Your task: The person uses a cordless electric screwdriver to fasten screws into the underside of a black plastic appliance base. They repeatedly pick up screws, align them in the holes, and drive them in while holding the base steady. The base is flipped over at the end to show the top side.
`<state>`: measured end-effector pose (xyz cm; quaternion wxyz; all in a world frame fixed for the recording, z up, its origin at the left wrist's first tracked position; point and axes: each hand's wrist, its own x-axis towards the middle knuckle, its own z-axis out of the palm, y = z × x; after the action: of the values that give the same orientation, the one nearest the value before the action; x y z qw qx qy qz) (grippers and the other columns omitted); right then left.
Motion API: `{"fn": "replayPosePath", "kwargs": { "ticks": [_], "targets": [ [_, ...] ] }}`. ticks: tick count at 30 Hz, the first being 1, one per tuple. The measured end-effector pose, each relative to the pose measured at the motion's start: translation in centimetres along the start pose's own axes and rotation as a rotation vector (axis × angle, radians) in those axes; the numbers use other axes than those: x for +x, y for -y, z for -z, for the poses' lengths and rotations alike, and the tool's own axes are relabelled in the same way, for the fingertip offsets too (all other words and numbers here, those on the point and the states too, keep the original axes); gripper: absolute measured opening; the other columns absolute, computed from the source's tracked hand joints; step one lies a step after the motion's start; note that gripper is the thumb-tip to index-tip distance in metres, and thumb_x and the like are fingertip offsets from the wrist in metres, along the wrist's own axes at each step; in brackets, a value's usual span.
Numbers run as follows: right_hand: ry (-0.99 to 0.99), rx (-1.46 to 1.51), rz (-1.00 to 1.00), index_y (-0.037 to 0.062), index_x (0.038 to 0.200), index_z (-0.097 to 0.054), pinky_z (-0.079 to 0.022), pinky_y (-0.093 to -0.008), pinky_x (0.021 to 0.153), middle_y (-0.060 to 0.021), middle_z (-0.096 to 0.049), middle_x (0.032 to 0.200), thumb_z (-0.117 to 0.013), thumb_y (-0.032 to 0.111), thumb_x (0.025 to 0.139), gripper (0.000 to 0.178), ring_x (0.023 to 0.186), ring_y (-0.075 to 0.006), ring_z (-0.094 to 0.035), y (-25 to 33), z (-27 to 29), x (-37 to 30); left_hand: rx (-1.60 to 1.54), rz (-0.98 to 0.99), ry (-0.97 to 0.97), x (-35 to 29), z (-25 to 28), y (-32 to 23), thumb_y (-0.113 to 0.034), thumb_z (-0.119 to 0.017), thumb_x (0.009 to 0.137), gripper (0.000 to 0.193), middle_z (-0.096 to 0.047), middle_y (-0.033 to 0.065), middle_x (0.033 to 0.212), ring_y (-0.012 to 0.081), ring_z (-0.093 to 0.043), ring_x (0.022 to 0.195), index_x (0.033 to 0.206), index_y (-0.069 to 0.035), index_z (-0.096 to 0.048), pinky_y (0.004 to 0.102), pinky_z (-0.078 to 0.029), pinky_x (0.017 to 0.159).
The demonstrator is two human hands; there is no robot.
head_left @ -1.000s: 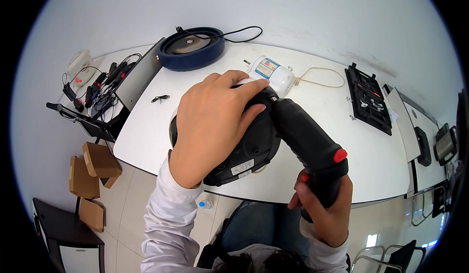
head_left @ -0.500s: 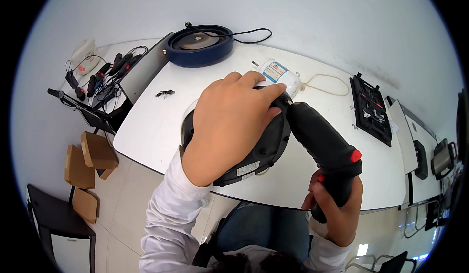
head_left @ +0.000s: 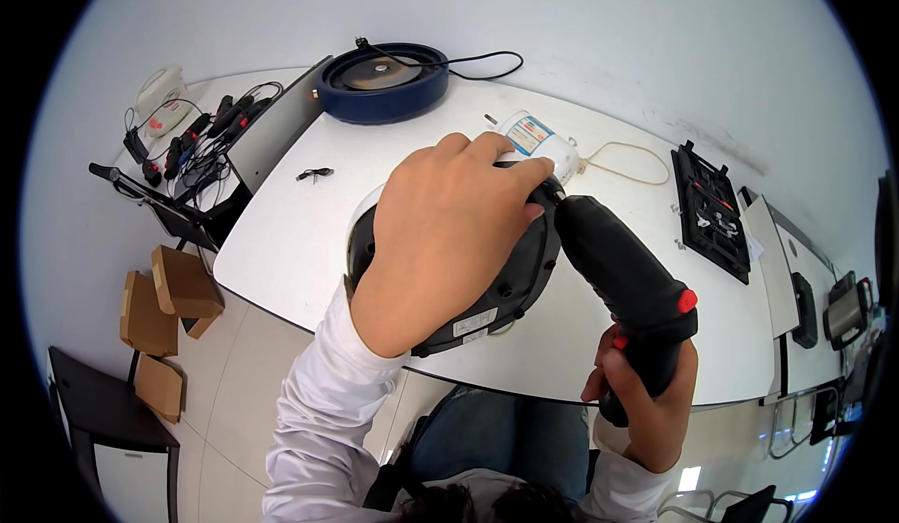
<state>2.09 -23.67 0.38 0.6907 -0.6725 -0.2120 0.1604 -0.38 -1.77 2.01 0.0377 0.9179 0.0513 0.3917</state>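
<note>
My left hand lies over a rounded appliance with a black underside and a white rim, its fingers curled across the far edge. Screw holes and a small white label show on the dark underside. In my right hand is a black cordless screwdriver with red buttons, tilted up and to the left. Its bit meets the appliance's far right edge, close to my left fingers; the exact contact point is hard to see. Just beyond lies a white cylindrical part with a blue-edged label and a thin cord loop.
A round dark blue appliance with a black power cord sits at the back of the white table. An open black tool case lies at the right. A small black cable is at the left, and cardboard boxes are on the floor.
The screwdriver and my right hand have shifted very slightly to the right. My left hand holds the same place on the appliance, and the view has moved a little.
</note>
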Motion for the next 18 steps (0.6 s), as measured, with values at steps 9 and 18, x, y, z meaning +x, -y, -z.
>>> {"fn": "replayPosePath", "kwargs": {
  "ticks": [9, 18],
  "targets": [
    [0.007, 0.022, 0.002, -0.0049, 0.109, -0.053, -0.053, -0.0287, 0.057, -0.0102, -0.061, 0.082, -0.066, -0.004, 0.080, 0.032, 0.061, -0.0165, -0.063, -0.13, 0.01, 0.12, 0.006, -0.005, -0.006, 0.01, -0.07, -0.03, -0.018, -0.077, 0.072, 0.032, -0.068, 0.0038, 0.100, 0.0243, -0.064, 0.086, 0.103, -0.018, -0.072, 0.0343, -0.051, 0.068],
    [-0.008, 0.041, -0.016, -0.0054, 0.109, -0.053, -0.053, -0.0279, 0.057, -0.0106, -0.061, 0.084, -0.067, -0.003, 0.079, 0.033, 0.062, -0.0161, -0.063, 0.00, -0.10, 0.12, 0.017, -0.016, -0.026, 0.10, -0.09, -0.14, -0.017, -0.078, 0.071, 0.032, -0.069, 0.0036, 0.099, 0.0239, -0.065, 0.084, 0.103, -0.017, -0.072, 0.0337, -0.051, 0.067]
  ]
}}
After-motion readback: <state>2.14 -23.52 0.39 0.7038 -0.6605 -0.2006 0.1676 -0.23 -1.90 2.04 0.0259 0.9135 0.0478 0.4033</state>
